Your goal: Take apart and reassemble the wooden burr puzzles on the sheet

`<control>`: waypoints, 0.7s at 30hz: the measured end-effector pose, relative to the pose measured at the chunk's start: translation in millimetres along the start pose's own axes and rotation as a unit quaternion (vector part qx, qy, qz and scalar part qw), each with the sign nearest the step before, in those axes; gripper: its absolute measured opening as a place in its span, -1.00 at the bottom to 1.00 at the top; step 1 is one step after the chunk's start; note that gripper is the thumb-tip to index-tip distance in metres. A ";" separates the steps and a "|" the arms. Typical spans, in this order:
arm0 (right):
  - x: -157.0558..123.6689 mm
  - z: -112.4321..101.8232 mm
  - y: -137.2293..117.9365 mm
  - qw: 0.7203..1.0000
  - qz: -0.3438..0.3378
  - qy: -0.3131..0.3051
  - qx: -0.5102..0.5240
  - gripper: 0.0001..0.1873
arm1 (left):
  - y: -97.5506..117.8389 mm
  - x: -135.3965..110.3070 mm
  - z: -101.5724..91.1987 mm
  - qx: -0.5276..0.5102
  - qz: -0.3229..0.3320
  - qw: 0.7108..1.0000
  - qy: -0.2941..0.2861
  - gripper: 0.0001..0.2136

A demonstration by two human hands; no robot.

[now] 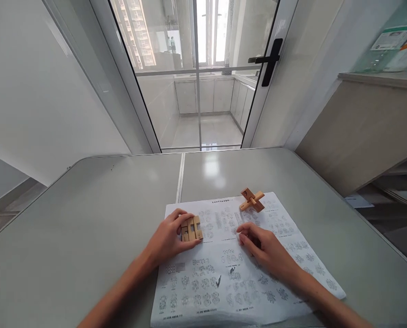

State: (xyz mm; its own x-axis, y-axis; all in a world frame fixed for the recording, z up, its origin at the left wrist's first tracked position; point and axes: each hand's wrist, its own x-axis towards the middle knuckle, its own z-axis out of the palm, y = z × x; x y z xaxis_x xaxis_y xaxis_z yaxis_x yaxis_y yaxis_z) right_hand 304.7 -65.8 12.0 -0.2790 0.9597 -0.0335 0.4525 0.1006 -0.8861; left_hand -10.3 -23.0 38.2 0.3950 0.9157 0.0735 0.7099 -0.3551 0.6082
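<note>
My left hand [171,234] curves round a group of notched wooden puzzle pieces [191,229], fingers along the top edge and thumb along the bottom. The pieces lie side by side on a printed instruction sheet [220,246]. My right hand [258,241] rests on the sheet to the right, its fingers curled in towards the thumb, with nothing visible between them. Beyond it, near the sheet's far edge, stand interlocked wooden puzzle pieces [252,200] joined in a cross shape. Part of the left-hand group is hidden by my fingers.
The sheet lies on a grey-white table [87,228] with a seam down its middle. A glass door [198,73] with a black handle [270,61] stands past the far edge. On the right is a wooden shelf [353,123] with plastic-wrapped packages [394,45] on it.
</note>
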 end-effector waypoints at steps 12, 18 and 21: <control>4.7 0.7 7.6 1.000 -0.011 -0.013 0.007 -0.69 | -28.6 -10.6 -17.1 0.061 -0.088 0.987 0.120 -0.42; 3.3 2.0 2.6 1.000 -0.008 0.003 -0.002 -0.68 | -33.7 -5.4 -17.8 0.066 -0.095 0.986 0.122 -0.43; 4.2 2.5 3.3 1.000 -0.004 0.010 0.003 -0.68 | -35.7 -4.8 -19.8 0.061 -0.089 0.989 0.105 -0.44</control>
State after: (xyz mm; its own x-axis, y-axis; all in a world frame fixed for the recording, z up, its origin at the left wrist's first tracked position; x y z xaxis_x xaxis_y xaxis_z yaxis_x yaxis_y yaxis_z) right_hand 302.9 -62.2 7.8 -0.2664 0.9637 -0.0169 0.4453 0.1075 -0.8889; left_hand -49.1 -11.1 31.8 0.1360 0.9801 0.1447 0.8278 -0.1927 0.5269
